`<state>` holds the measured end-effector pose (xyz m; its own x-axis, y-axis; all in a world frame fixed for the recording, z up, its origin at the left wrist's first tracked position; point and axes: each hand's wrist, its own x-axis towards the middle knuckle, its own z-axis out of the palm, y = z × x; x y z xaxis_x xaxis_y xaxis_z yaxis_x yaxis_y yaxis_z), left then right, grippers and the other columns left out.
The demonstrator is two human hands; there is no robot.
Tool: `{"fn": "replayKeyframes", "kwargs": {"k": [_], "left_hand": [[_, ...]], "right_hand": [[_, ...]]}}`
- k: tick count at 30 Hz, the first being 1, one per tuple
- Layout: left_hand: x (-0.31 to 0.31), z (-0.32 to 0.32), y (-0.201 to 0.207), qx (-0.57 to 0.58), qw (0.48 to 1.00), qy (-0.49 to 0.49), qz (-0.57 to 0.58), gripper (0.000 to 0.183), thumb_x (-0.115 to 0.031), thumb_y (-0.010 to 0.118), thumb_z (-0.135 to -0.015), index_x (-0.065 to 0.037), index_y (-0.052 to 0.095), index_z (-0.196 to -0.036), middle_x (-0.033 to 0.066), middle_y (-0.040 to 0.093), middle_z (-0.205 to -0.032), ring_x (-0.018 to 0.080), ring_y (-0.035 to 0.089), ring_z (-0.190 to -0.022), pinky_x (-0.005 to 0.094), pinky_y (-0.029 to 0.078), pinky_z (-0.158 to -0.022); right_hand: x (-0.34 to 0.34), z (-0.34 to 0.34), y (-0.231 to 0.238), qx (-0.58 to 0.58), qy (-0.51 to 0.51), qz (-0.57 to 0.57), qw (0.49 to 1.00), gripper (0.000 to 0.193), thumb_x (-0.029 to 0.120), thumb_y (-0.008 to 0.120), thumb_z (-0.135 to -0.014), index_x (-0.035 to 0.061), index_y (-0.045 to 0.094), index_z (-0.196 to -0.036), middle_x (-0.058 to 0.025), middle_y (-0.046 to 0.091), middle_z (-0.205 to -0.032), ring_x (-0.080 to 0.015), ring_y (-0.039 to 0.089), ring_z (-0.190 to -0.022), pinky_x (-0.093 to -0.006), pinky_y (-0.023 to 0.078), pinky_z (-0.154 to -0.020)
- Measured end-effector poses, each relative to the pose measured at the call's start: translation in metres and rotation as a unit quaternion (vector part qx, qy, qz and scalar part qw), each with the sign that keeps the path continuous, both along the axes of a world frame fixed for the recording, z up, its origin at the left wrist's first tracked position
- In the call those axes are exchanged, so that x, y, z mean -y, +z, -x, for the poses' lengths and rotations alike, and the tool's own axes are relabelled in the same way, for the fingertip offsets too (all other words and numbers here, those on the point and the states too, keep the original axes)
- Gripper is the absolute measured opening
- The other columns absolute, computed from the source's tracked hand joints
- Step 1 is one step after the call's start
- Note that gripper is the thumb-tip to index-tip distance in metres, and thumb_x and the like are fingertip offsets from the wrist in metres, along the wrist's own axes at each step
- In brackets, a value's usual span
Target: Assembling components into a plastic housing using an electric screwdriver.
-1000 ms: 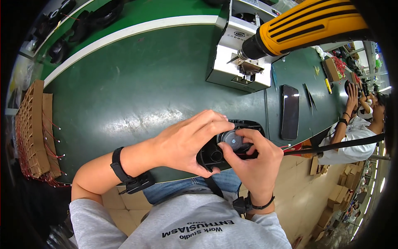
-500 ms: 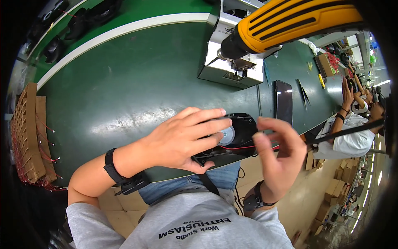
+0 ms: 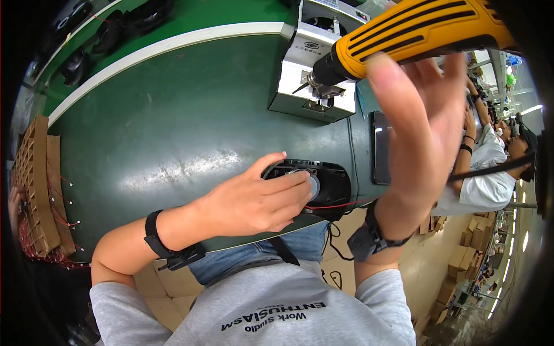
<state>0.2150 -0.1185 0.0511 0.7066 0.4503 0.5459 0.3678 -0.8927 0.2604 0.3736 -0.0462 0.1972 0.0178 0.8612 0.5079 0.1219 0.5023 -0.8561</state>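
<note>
A black plastic housing (image 3: 334, 183) with a round grey speaker (image 3: 314, 185) in it lies at the near edge of the green table. My left hand (image 3: 262, 202) grips the speaker and housing from the left, fingertips bent over the round part, thumb stretched along the far rim. A red wire (image 3: 340, 205) runs from the housing to the right. My right hand (image 3: 424, 127) is raised, a little blurred, fingers apart and nothing visible in it. Its thumb tip overlaps the yellow electric screwdriver (image 3: 398, 34) in view; whether they touch I cannot tell.
A white-and-black screw feeder (image 3: 314, 69) stands under the screwdriver's bit. A dark phone (image 3: 381, 147) lies partly behind my right hand. At the left, cardboard dividers (image 3: 34, 190) hold red wires. Black housings (image 3: 109, 32) lie at far left. Another person (image 3: 490, 155) sits at the right.
My right hand has risen from beside the housing and red wire toward the yellow screwdriver. My left hand's fingers have drawn together over the speaker, and its thumb has moved to the far rim.
</note>
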Motion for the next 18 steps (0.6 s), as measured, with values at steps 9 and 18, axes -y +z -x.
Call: {"fn": "replayKeyframes", "kwargs": {"k": [9,18], "left_hand": [[0.007,-0.006,-0.003,0.035,0.998,0.033,-0.034,0.02,-0.017,0.07,-0.086,-0.002,0.072,-0.099,0.0095,0.067,-0.114,0.0209,0.062,-0.118,0.054,0.049,-0.101],[0.008,-0.001,-0.002,0.004,0.999,0.038,0.0,0.043,-0.029,0.083,-0.08,-0.002,0.074,-0.112,0.0087,0.067,-0.127,0.0232,0.062,-0.125,0.0534,0.052,-0.099]], "right_hand": [[0.001,-0.045,0.007,-0.07,0.393,0.036,0.916,0.036,0.022,0.047,-0.107,0.0058,0.042,-0.139,0.0011,0.048,-0.076,-0.0141,0.049,-0.067,-0.0347,0.045,-0.068],[0.072,-0.062,-0.051,-0.099,0.234,0.013,0.967,0.038,0.0,0.066,-0.098,0.0044,0.04,-0.126,-0.0043,0.055,-0.072,-0.0163,0.052,-0.055,-0.0375,0.051,-0.057]]}}
